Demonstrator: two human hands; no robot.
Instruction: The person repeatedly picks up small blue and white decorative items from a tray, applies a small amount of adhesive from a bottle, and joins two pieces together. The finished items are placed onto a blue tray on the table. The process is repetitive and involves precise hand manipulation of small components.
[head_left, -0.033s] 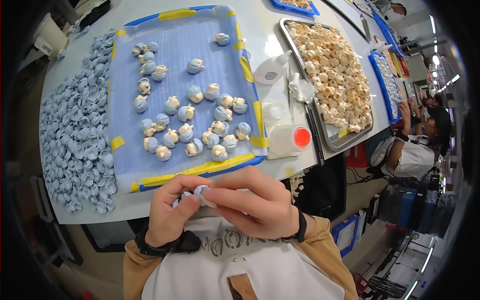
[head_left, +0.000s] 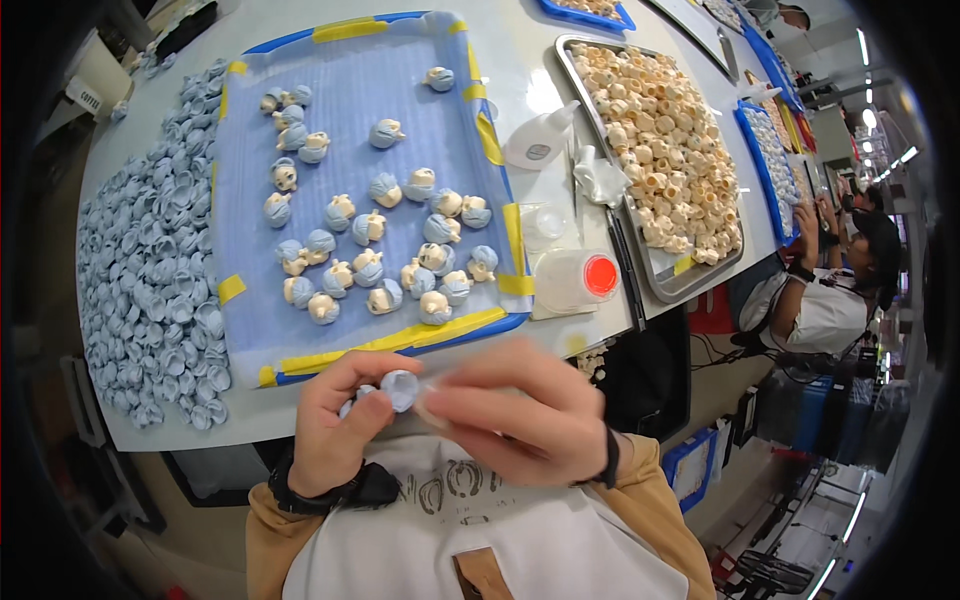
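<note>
My left hand point(head_left: 335, 420) is closed on pale blue, hollow doll-hair shells. One shell point(head_left: 401, 388) sticks out past the thumb with its open hollow facing up, and part of another shows beside it. Close to that shell's right side is my right hand point(head_left: 525, 410), blurred, its thumb and fingers drawn together in a pinch. Whatever lies between those fingertips is too small and smeared to name. Beyond my hands is a blue tray point(head_left: 400, 340) lined with bluish sheet and yellow tape, bearing several small doll heads point(head_left: 385, 295) with cream faces and blue hair.
A large heap of blue shells point(head_left: 150, 270) covers the table's left. To the right are a white squeeze bottle point(head_left: 540, 140), a red-capped jar point(head_left: 575, 275), a crumpled white wipe point(head_left: 600, 183), a black pen-like tool point(head_left: 628, 265) and a metal tray point(head_left: 675, 292) of cream heads. A co-worker point(head_left: 835, 300) sits farther right.
My right hand has drawn a little to the right, away from the shell. The shell's hollow now shows more fully in my left hand, which has hardly moved.
</note>
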